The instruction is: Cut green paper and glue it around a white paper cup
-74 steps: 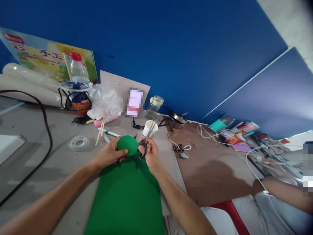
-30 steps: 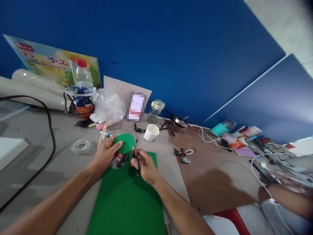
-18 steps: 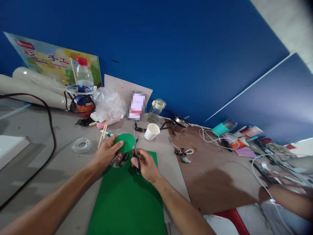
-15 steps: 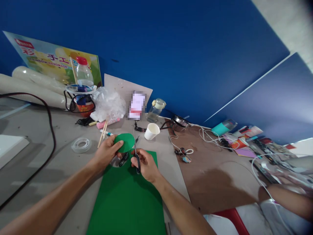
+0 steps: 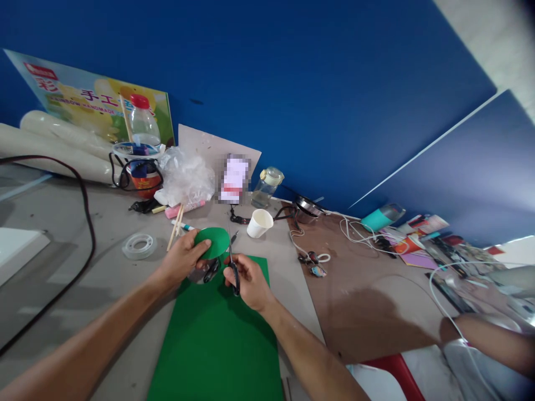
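Note:
Between the thumb and fingers of my left hand (image 5: 184, 257) is a round green paper disc (image 5: 215, 243), held up above the table. My right hand (image 5: 251, 281) is closed on a pair of scissors (image 5: 234, 273) with dark handles, the blades pointing away from me beside the disc's right edge. Whether the blades touch the paper I cannot tell. Beneath both hands lies a large green sheet (image 5: 221, 340). Another dark-handled item (image 5: 212, 269) rests at the sheet's far left corner, partly hidden by my left hand and the disc.
Beyond my hands stand a white paper cup (image 5: 259, 224), a lidded jar (image 5: 267, 186) and a propped phone (image 5: 234, 179). A tape roll (image 5: 139, 245) and wooden sticks (image 5: 174, 228) lie left. Cables (image 5: 355, 236) cross the right side, where another person's arm (image 5: 493, 342) shows.
Hardly anything differs. The disc in my left hand has tilted very slightly, while my right hand and the scissors stay in place. At far right, the other person's hands have shifted a little.

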{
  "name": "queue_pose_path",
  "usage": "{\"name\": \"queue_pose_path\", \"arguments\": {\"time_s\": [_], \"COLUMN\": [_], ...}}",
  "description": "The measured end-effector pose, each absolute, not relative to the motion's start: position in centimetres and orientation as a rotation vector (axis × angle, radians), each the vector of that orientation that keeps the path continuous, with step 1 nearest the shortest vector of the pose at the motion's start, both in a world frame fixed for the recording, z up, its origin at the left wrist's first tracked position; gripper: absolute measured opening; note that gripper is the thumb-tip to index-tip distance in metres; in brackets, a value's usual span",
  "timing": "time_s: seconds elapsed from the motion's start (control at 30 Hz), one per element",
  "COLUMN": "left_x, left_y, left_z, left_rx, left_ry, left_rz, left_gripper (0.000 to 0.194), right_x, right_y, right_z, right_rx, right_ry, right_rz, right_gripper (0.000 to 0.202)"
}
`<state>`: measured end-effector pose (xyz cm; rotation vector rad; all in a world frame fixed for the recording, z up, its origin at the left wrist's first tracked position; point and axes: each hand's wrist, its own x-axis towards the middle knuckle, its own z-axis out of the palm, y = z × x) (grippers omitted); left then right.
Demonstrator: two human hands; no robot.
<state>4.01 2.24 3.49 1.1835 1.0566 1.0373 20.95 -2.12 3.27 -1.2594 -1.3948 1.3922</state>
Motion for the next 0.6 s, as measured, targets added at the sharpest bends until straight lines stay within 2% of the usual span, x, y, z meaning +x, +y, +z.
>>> {"name": "queue_pose_path", "arguments": {"time_s": [0.6], "left_x": [3.36], "left_y": [2.56], "left_z": [3.35], "left_rx": [1.258], "left_ry": [1.086], "left_rz": [0.943], "left_gripper": [0.023], "right_x": [21.32], "right_y": [-2.11], "right_z": [3.48], "right_rx": [-1.268], "right_ry": [-1.421], "right_rz": [1.42], "right_gripper": [0.036]}}
